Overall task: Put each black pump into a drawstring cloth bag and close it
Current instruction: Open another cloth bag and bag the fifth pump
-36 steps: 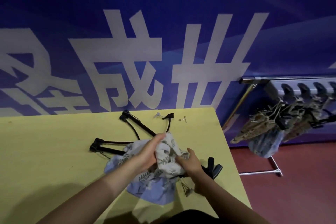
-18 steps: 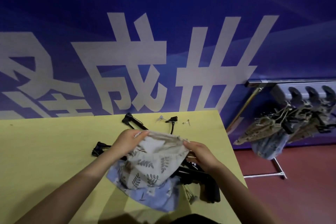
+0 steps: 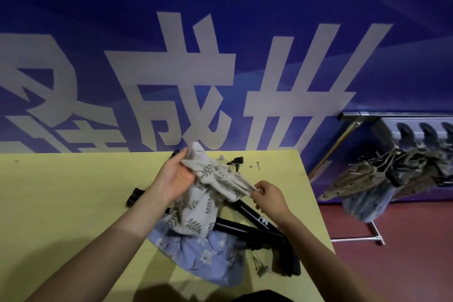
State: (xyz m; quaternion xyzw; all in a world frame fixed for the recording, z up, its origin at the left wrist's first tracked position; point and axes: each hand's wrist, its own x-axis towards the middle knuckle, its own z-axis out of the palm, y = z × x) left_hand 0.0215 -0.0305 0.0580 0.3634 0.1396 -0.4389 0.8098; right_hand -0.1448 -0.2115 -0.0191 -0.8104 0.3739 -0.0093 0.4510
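A white cloth bag with a green leaf print [image 3: 196, 206] hangs above the yellow table [image 3: 61, 203]. My left hand [image 3: 175, 179] grips its upper left edge. My right hand [image 3: 268, 195] pinches its right corner, and the top edge is stretched between the two hands. Under it lies a blue flowered cloth bag [image 3: 208, 257]. A black pump [image 3: 264, 230] lies on the table to the right of the bags, its handle end near the table's front right. Another black pump [image 3: 134, 197] pokes out left of my left forearm, mostly hidden.
Small black parts [image 3: 236, 161] and a metal pin [image 3: 256, 165] lie near the table's back edge. A metal rack [image 3: 392, 169] hung with cloth bags stands on the red floor to the right. A blue wall with large white characters rises behind the table.
Both hands have raised the leaf-print bag higher and pulled its top edge out sideways. The left hand moved up and back; the right hand now pinches the corner.
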